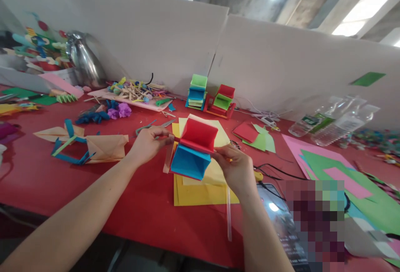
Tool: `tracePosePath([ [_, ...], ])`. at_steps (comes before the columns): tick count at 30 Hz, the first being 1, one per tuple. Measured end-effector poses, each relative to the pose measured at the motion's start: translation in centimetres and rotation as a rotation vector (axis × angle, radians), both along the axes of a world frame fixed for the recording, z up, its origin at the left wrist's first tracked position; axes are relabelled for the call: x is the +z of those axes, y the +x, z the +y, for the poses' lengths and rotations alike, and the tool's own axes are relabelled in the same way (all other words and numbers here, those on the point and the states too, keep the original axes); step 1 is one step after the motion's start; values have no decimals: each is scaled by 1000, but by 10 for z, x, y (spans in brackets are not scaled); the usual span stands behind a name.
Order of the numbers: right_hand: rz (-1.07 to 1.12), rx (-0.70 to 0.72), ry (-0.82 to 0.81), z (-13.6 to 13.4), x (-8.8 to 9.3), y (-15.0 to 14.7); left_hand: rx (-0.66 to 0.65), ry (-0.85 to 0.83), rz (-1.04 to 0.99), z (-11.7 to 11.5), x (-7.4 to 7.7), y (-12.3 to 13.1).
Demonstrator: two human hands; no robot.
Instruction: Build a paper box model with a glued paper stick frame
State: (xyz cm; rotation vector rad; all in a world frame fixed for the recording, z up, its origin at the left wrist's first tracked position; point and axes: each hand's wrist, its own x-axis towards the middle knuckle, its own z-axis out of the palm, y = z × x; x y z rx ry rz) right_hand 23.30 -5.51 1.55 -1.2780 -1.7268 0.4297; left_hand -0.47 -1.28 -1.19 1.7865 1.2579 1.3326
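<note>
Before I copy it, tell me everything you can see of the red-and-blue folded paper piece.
The red-and-blue folded paper piece shows two hollow, boxlike sections, red above blue, openings facing the camera. A red edge runs below the blue; a peach strip shows at left. Slightly tilted, it is held over yellow paper sheets, left hand and right hand at its sides.

My bare hands: two, left hand [150,143] and right hand [236,167]. In my grip: one red-and-blue folded-paper model [194,147], two open box-like sections. More small stacked paper models: two, one green-and-blue model [197,91], one red-and-green model [223,101]. Shiny silver metal jug [88,65]: one. Dark rectangular phone [275,220]: one. Slim translucent stick [229,217]: one. Clear plastic bottles [346,125], overlapping: I make out at least two. Pale wooden craft sticks [133,92]: too many to count.
</note>
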Motion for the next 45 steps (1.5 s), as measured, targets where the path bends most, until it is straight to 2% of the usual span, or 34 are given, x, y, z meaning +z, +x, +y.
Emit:
tracePosePath([
  [10,-61,9,28,5,0,4,-31,-4,0,-5,10,2],
  [16,-64,-70,-17,6,2,8,-94,-67,-84,-6,12,-1],
  [22,-17,-75,-66,9,-1,14,-149,78,-81,-8,12,1],
  [29,131,-89,-153,13,-8,17,-137,25,-117,-9,12,6],
  [33,67,-102,-115,11,-3,16,-136,21,-113,-9,13,10],
  [37,-110,-144,90,14,3,15,-168,45,-123,-8,11,14],
  [39,-161,-115,170,17,4,15,-178,53,-133,-7,10,15],
  [42,-166,-52,184,21,2,13,-190,45,-151,-7,9,17],
  [45,-131,-47,158,22,0,13,-186,34,-161,-7,10,17],
])
